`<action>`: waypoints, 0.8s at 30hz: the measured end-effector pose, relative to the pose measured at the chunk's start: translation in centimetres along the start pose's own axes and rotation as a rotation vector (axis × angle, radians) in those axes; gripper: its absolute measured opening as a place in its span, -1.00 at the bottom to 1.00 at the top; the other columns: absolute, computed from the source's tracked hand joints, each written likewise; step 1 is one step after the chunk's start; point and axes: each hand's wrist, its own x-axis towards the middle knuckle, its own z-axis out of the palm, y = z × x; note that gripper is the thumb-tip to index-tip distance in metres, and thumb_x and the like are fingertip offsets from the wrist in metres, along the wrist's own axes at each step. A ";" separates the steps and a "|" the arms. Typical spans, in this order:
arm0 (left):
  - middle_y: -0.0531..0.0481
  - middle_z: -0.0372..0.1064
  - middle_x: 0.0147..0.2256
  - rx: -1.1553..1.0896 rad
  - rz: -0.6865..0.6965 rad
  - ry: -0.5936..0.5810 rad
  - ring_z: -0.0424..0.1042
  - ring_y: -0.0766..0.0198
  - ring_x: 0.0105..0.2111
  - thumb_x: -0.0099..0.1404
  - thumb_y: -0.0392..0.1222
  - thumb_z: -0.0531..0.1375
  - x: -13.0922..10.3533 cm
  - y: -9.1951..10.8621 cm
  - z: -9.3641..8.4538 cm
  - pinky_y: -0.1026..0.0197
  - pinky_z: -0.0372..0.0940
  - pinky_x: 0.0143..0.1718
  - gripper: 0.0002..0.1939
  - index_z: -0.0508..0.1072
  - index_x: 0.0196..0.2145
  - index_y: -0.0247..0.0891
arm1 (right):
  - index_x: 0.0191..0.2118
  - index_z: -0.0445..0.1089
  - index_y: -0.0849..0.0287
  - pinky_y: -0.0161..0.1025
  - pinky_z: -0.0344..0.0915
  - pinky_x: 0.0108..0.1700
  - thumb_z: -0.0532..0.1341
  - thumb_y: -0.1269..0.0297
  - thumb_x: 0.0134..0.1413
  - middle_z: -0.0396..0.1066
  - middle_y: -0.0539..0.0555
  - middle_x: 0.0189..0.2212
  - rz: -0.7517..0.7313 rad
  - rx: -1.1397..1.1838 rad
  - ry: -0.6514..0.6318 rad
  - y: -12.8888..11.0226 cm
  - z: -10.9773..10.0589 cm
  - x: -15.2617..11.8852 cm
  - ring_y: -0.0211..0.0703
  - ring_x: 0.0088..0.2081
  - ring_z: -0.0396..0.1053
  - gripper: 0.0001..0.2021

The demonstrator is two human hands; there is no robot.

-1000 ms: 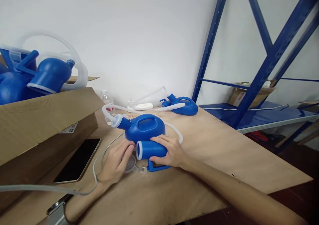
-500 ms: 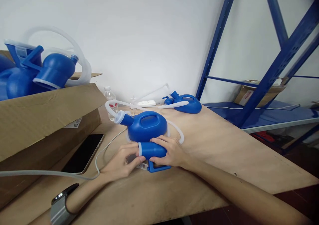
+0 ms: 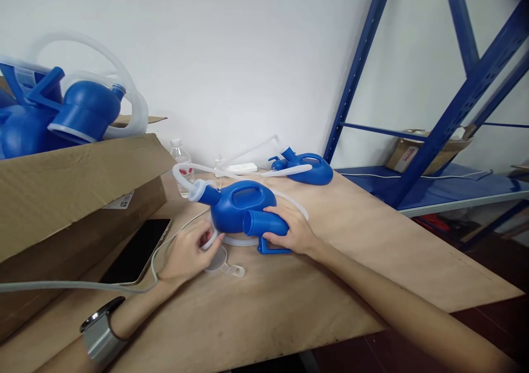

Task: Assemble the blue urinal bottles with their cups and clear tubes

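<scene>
White ring [image 3: 214,237] and blue cup [image 3: 270,223] have come apart since the earlier frame: the ring was at the cup's mouth, and the cup has shifted away from the left hand [image 3: 187,256], baring its rim. That hand is partly closed, thumb and fingers pinching the ring. The right hand [image 3: 298,231] is curled around the closed end of the cup, which lies sideways just in front of the blue jug [image 3: 225,217] on the bench [image 3: 330,307], handle downward.

I judge the step in hand to be handling the loose ring with the cup steadied. A next move with the ring would call for a light, even pinch and its round edge squared to whatever it meets. A clear lid [image 3: 216,260] with a tab lies beside the left hand.

No brand can be read. The label [image 3: 119,201] on the carton [image 3: 82,183], the red-and-white one [image 3: 407,158] on the shelf box [image 3: 433,158] and the red print on the water bottle [image 3: 181,155] are too small or blurred.
</scene>
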 end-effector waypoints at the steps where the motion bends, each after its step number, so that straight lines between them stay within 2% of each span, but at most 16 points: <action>1: 0.13 0.24 -0.54 0.061 -0.008 0.046 0.25 0.30 -0.53 0.31 -0.04 0.18 0.0 -0.1 0.0 0.21 0.13 -0.42 -0.75 0.30 -0.46 -0.20 | 0.15 0.41 0.10 0.07 0.44 0.09 0.37 -0.13 0.06 0.52 0.22 0.04 0.044 0.020 -0.005 -0.3 0.0 0.1 0.16 0.03 0.51 -0.39; 3: 0.13 0.28 -0.51 0.153 0.011 0.114 0.32 0.28 -0.50 0.33 -0.04 0.17 0.0 0.0 -0.2 0.14 0.21 -0.27 -0.82 0.38 -0.32 -0.20 | 0.21 0.33 0.08 0.10 0.41 0.12 0.42 -0.14 -0.01 0.49 0.22 0.07 0.101 0.064 -0.044 -1.4 0.1 0.2 0.17 0.07 0.48 -0.28; 6: 0.08 0.35 -0.47 0.182 0.170 0.129 0.38 0.23 -0.46 0.40 -0.07 0.09 -0.4 0.6 -0.7 0.04 0.24 -0.14 -0.81 0.41 -0.25 -0.22 | 0.22 0.24 0.05 0.08 0.43 0.09 0.52 -0.15 -0.22 0.46 0.19 0.05 0.150 0.140 -0.100 -3.6 0.6 0.1 0.16 0.06 0.47 -0.11; 8: -0.07 0.47 -0.28 0.138 0.281 0.079 0.47 0.13 -0.28 0.40 -0.02 0.09 -0.9 1.1 -0.8 0.04 0.29 -0.13 -0.71 0.42 -0.07 -0.24 | 0.15 0.25 0.04 0.06 0.45 0.05 0.56 -0.15 -0.35 0.43 0.16 0.03 0.176 0.177 -0.089 -4.9 1.2 -0.1 0.14 0.04 0.46 -0.09; 10: -0.23 0.47 -0.02 0.121 0.342 0.013 0.49 0.00 -0.06 0.36 0.09 0.14 -1.3 1.5 -0.5 0.02 0.35 -0.08 -0.48 0.32 0.14 -0.27 | 0.10 0.23 0.04 0.04 0.47 0.02 0.58 -0.15 -0.40 0.40 0.15 0.01 0.171 0.214 -0.057 -5.8 1.7 -0.2 0.12 0.02 0.45 -0.08; 12: -0.25 0.45 0.06 0.127 0.342 -0.032 0.50 -0.02 -0.02 0.34 0.13 0.17 -1.6 1.7 0.1 0.03 0.39 -0.07 -0.40 0.26 0.21 -0.25 | 0.13 0.19 0.03 0.02 0.48 0.00 0.57 -0.16 -0.40 0.36 0.16 0.03 0.107 0.263 -0.038 -6.1 2.0 -0.3 0.10 0.03 0.44 -0.05; 16: -0.11 0.53 -0.08 0.059 0.226 -0.022 0.57 0.08 -0.19 0.40 0.05 0.10 -1.8 1.2 0.8 0.11 0.43 -0.21 -0.61 0.34 0.07 -0.20 | 0.28 0.08 0.02 -0.04 0.50 -0.02 0.50 -0.20 -0.22 0.30 0.21 0.10 -0.097 0.337 -0.049 -4.8 1.3 0.0 0.04 0.03 0.44 -0.01; 18: -0.10 0.54 -0.09 0.030 0.119 0.033 0.57 0.07 -0.21 0.41 0.05 0.08 -1.6 0.8 0.5 0.09 0.43 -0.21 -0.64 0.35 0.04 -0.19 | 0.30 0.09 0.04 -0.03 0.50 -0.01 0.45 -0.16 -0.06 0.33 0.23 0.10 -0.176 0.243 -0.026 -3.2 0.5 0.2 0.05 0.05 0.44 -0.10; 19: -0.09 0.54 -0.10 0.021 0.061 0.061 0.56 0.07 -0.22 0.41 0.06 0.07 -1.5 0.6 0.3 0.08 0.43 -0.22 -0.64 0.35 0.03 -0.19 | 0.28 0.15 0.05 -0.02 0.48 0.00 0.42 -0.10 0.03 0.36 0.23 0.08 -0.221 0.152 -0.011 -2.4 0.1 0.4 0.06 0.05 0.44 -0.22; 22: -0.08 0.55 -0.13 0.015 -0.055 0.093 0.56 0.06 -0.25 0.41 0.12 0.04 -1.2 0.2 -0.1 0.07 0.42 -0.24 -0.61 0.36 0.02 -0.18 | 0.08 0.38 0.09 -0.06 0.45 -0.08 0.32 0.12 0.25 0.46 0.18 -0.09 -0.363 -0.138 0.048 -0.6 -0.6 0.5 0.01 -0.07 0.47 -0.66; 24: -0.08 0.55 -0.12 0.020 -0.058 0.082 0.56 0.06 -0.25 0.41 0.14 0.04 -1.1 0.2 -0.2 0.06 0.42 -0.23 -0.60 0.36 0.00 -0.18 | -0.04 0.44 0.14 -0.13 0.42 -0.18 0.30 0.15 0.28 0.49 0.16 -0.21 -0.401 -0.243 0.074 -0.4 -0.6 0.4 -0.05 -0.19 0.46 -0.77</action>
